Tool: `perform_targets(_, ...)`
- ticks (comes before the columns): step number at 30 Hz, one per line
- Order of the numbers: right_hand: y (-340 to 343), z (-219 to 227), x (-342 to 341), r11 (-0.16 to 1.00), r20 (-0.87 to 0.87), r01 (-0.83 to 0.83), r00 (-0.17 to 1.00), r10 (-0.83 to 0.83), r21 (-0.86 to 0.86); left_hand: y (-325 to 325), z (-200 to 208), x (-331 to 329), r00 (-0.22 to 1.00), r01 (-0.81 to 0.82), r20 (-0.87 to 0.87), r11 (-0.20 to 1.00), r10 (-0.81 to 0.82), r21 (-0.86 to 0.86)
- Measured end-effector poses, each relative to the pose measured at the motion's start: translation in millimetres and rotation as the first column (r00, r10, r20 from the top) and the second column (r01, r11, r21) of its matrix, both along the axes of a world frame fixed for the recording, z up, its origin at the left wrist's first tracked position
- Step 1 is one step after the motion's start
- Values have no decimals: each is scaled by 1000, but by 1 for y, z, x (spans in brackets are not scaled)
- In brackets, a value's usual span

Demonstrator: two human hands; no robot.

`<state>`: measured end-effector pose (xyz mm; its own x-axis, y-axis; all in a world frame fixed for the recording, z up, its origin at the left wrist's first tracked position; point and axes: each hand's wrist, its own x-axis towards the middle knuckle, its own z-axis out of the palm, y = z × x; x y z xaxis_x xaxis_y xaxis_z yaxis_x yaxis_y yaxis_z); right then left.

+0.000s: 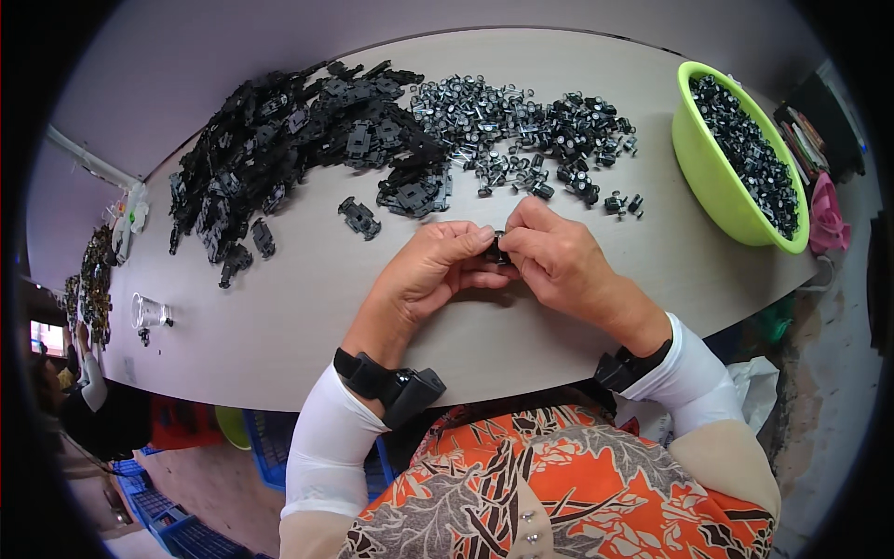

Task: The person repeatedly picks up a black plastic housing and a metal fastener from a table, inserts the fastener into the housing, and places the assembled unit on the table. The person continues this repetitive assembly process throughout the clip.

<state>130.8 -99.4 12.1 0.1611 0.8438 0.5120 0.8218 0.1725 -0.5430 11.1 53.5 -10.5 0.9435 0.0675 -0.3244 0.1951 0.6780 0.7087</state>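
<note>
Above the near middle of the table, my left hand (442, 265) is closed on a small black plastic part (498, 250), mostly covered by the fingers; it resembles the pieces in the black pile. My right hand (563, 256) meets it from the right, thumb and forefinger pinched at the part; what they grip is hidden. Beyond the hands lie a heap of black plastic toy-car bases (298, 130) and a spread of small wheels on metal axles (475, 107), with black wheel pairs (577, 130) on its right. One loose car base (358, 219) lies left of my fingers.
A lime-green basin (694, 154) full of wheel pairs stands at the table's right edge. On the left is a clear plastic cup (149, 312). Blue crates (270, 447) sit below the table edge. Another person (98, 410) is at the far left, beside another heap of parts (96, 270).
</note>
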Motion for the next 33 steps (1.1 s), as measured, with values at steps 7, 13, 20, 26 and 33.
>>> perform_targets(7,0,-2,-5,997,8,16,1000,-16,-80,-10,-1,-3,999,-40,32,999,40,19)
perform_targets(13,4,1,-10,999,-14,-42,999,41,-14,-22,8,-9,989,-144,49,983,139,112)
perform_targets(20,0,-1,-26,958,-187,-277,939,287,82,-32,9,-37,964,-241,-29,919,262,311)
perform_targets(26,8,-7,27,987,-52,89,995,-83,131,-42,21,-126,836,-497,4,754,549,430)
perform_targets(33,5,-21,62,940,241,306,933,-266,-149,-50,-13,-304,539,-538,-147,474,829,697)
